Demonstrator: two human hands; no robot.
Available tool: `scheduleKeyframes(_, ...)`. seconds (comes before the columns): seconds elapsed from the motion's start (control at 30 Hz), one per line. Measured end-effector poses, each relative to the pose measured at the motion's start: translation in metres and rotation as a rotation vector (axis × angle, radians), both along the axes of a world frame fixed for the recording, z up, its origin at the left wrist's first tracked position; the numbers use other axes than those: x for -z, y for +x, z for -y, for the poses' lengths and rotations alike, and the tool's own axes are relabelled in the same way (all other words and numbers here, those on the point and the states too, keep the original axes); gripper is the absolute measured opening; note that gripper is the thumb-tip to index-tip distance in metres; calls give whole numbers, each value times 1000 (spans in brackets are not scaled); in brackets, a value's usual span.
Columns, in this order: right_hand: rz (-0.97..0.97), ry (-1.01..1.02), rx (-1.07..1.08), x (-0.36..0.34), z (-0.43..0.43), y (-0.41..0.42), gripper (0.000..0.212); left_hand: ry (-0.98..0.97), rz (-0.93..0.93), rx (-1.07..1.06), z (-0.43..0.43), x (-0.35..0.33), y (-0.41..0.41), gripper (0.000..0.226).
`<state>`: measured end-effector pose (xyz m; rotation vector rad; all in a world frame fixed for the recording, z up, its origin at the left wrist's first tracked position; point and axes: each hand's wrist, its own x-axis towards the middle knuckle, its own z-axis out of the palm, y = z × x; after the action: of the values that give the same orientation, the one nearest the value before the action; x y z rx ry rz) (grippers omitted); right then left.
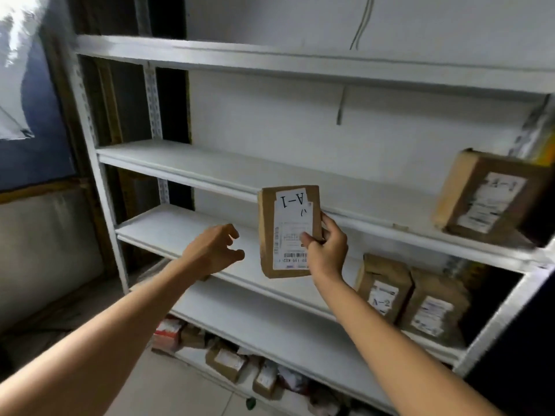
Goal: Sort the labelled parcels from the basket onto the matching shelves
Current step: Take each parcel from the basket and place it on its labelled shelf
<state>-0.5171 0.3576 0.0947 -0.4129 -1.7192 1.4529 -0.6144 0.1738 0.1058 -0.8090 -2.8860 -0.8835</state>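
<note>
Brown cardboard, taped at the seams, makes up the held parcel (288,232), a small flat box with a white shipping label covering most of its front. "A-1" is handwritten at the top and reads upside down from here. The right hand (327,247) pinches it at its right edge, low down, with the thumb (306,237) pressed on the label and the fingers curled round the back. The left hand (213,250) holds nothing. Its fingers are loosely bent and apart, and it hangs clear of the parcel's left side.

Taking the shelved A-1 box (486,202) as the mark, the held parcel is well to its left and slightly lower, in front of the edge of the shelf (210,172) that box sits on. The A-2 parcels (384,291) stand one level below the shelved box. More small parcels (225,361) lie far below it and to its left, at floor level. The basket is not in view.

Being carried by a one-sided pinch, the parcel is probably light. The walls look stiff enough to squeeze without crushing. The label is glossy and may be slick under the thumb, so bare cardboard edges are the safer purchase. For setting it down, the left hand could steady the free long edge. It likely belongs beside the shelved box, which bears the same mark.
</note>
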Motion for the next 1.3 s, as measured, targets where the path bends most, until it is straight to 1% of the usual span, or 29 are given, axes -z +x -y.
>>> scheduleKeyframes(0.1, -19, 3, 104, -8, -25, 16, 49, -2, 8, 91, -32, -4, 1, 40)
scheduleKeyframes(0.2, -54, 12, 212, -22, -57, 28, 52, -7, -4, 162, -60, -15, -4, 38)
scheduleKeyframes(0.33, -95, 56, 326, -44, -101, 36, 53, 39, -8, 235, -102, -31, -11, 37)
scheduleKeyframes(0.63, -133, 148, 468, -71, -195, 24, 48, 0, -106, 349, -207, -75, -31, 40)
scheduleKeyframes(0.7, -144, 142, 495, -70, -213, 19, 47, -8, -117, 380, -230, -80, -35, 41)
scheduleKeyframes(0.8, -157, 87, 502, -61, -236, 15, 51, -37, -135, 416, -260, -80, -39, 43)
scheduleKeyframes(0.93, -154, 87, 548, -48, -260, 2, 54, -37, -150, 451, -295, -75, -43, 43)
scheduleKeyframes(1.0, -140, 78, 562, -43, -268, -4, 57, -18, -161, 469, -303, -72, -43, 43)
scheduleKeyframes(1.13, -87, 89, 613, -32, -288, -16, 60, -1, -191, 508, -314, -72, -49, 53)
scheduleKeyframes(1.23, -44, 88, 646, -26, -294, -17, 60, 27, -197, 517, -319, -73, -57, 52)
scheduleKeyframes(1.3, -4, 124, 654, -24, -295, -17, 60, 31, -192, 525, -321, -71, -60, 50)
